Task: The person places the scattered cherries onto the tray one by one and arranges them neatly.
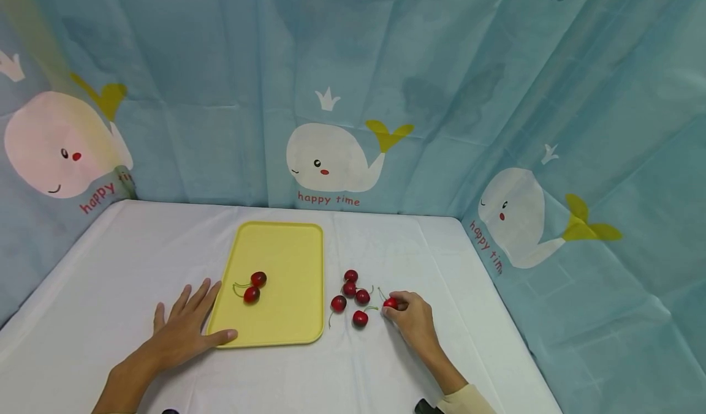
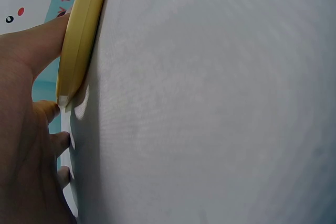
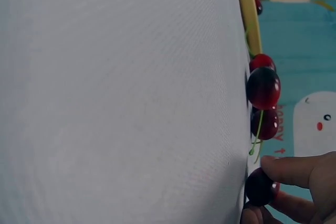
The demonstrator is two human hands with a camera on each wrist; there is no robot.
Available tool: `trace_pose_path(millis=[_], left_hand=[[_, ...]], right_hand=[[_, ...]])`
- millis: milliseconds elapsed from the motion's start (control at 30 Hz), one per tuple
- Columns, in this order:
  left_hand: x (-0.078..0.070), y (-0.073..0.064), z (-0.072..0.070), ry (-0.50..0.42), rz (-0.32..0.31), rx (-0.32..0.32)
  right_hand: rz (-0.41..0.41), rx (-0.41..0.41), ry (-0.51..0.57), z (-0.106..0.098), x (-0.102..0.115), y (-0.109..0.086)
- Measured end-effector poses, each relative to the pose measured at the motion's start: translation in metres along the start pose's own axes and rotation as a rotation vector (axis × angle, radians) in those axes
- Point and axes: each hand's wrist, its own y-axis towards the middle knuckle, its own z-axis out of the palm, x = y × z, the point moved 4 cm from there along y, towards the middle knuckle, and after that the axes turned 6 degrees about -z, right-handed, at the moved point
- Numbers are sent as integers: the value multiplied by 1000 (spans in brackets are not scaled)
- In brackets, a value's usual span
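My right hand [image 1: 412, 319] pinches a dark red cherry [image 1: 390, 303] between thumb and fingers, at the right of a loose group of cherries on the white cloth. The same cherry [image 3: 261, 187] shows low in the right wrist view, close to the cloth. My left hand [image 1: 184, 328] lies with spread fingers at the left edge of a yellow tray [image 1: 292, 322]; its thumb rests over the tray's lower left corner. Two cherries [image 1: 252, 294] with green stems lie on the left part of the tray. In the left wrist view, the thumb touches the tray's rim [image 2: 79, 51].
Several cherries [image 1: 350, 289] with stems lie between the tray and my right hand. White cloth [image 1: 441, 242] covers the table, and a blue curtain [image 1: 231, 95] with whale prints hangs behind and at both sides. A black object [image 1: 426, 406] sits near the right sleeve.
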Motion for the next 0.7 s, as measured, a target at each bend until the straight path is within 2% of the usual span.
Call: trace_pose_path(millis=[433, 700], left_hand=[[1, 1, 1, 10, -7, 2], [0, 1, 0, 4, -4, 3]], right_hand=[[23, -36, 12, -1, 0, -1], [-31, -99, 79, -6, 6, 0]])
